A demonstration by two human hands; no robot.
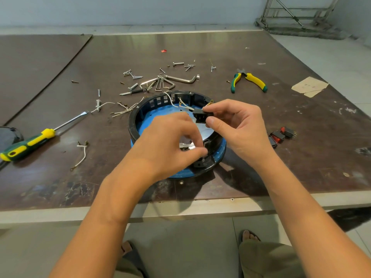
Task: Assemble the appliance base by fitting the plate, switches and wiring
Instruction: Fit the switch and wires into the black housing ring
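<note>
The round appliance base [140, 111], black rim over a blue shell, sits at the table's near middle with a shiny metal plate [204, 133] inside. My right hand [239, 125] pinches a small black socket part [200, 115] above the base; white wires [172, 101] run from it to the far rim. My left hand [170, 145] hovers over the base's near side, fingers curled, fingertips pinched together near the plate; what they hold is hidden. Three red-and-black rocker switches [281, 135] lie to the right of the base.
A yellow-green screwdriver [36, 141] lies at left, with a short white wire [82, 155] near it. Several screws, bolts and hex keys [160, 81] are scattered behind the base. Pliers [249, 81] and a cardboard scrap [309, 86] lie at back right. The table edge [180, 209] is close.
</note>
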